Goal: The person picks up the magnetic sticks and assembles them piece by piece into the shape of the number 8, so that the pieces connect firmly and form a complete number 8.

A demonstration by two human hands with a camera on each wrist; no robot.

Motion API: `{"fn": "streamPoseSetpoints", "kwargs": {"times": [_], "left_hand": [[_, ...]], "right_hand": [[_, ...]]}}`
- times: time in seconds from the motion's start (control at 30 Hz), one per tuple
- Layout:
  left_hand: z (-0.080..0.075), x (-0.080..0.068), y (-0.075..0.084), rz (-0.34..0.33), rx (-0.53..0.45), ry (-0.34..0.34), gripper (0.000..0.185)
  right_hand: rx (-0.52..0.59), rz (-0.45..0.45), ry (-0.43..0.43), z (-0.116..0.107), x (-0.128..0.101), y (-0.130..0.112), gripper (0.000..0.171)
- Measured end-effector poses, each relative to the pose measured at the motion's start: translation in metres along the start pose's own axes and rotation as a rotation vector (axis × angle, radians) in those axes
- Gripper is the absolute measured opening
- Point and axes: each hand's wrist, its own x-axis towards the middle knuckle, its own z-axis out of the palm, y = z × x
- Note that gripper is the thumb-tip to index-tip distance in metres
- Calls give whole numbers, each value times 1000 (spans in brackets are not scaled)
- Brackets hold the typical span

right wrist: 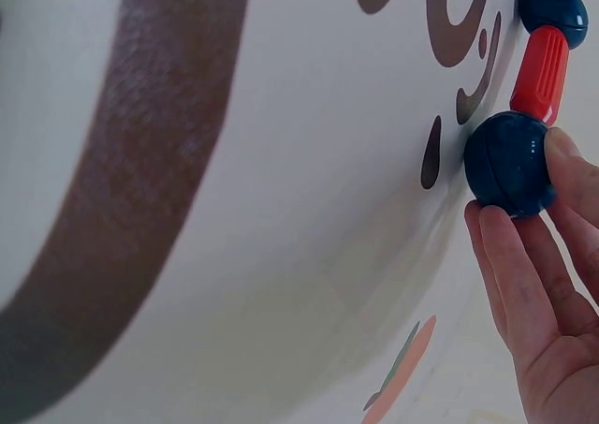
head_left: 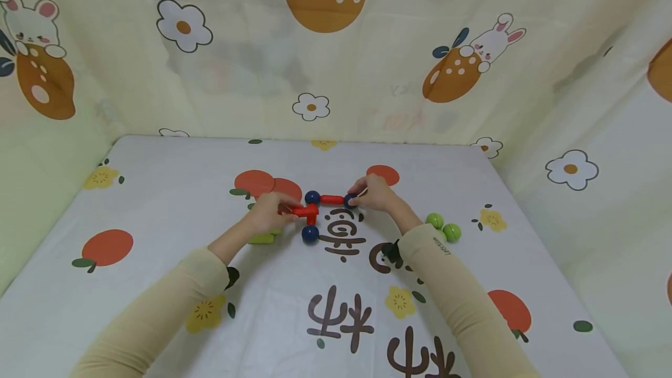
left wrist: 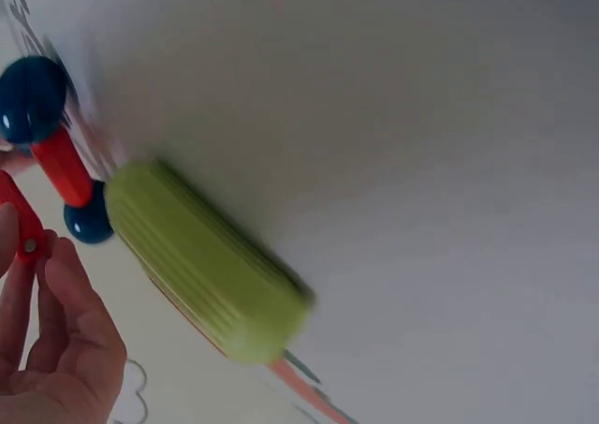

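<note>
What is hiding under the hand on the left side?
Under the left hand a red stick pokes out, held by its fingers. A green piece peeks out below; the rest is covered.

Both sleeved arms reach forward, left hand and right hand with fingers curled, pinching.

I saw a printed sheet. On it lay red rods with blue balls, a green block and two green balls.

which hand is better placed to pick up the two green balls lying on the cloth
The right hand, probably. The two green plastic balls lie just beside its forearm, while the left hand sits across the red-and-blue structure, holding a red rod.
</note>
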Motion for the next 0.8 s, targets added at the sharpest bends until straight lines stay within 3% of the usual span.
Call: {"fn": "streamPoseSetpoints", "kwargs": {"times": [0.4, 0.8], "left_hand": [[26, 6, 21, -4, 5, -41, 24], [46, 6, 27, -3, 81, -85, 24]], "right_hand": [[14, 27, -17, 1, 2, 1, 25], [17, 38, -18, 1, 2, 1, 25]]}}
